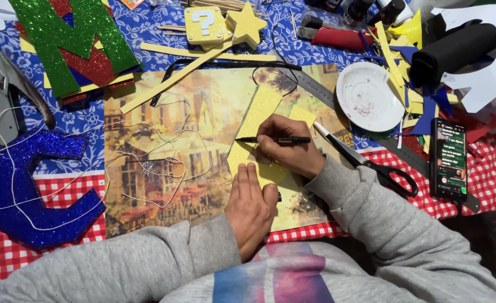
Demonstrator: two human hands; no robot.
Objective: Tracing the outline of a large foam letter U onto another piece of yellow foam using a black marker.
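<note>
**Pen on yellow foam, held flat**

Right hand pinching a black pen between thumb and fingers, tip resting on the yellow foam sheet at the centre of the picture board. Left hand at 6 o'clock from the pen, fingers pressed together and flat on the sheet, probably to stop sliding. Scissors at 3 o'clock, blue glitter letter at 9 o'clock.

matt yellow foam sheet, glittery blue foam letter, glossy white plastic plate, grey fleece sleeves
</note>
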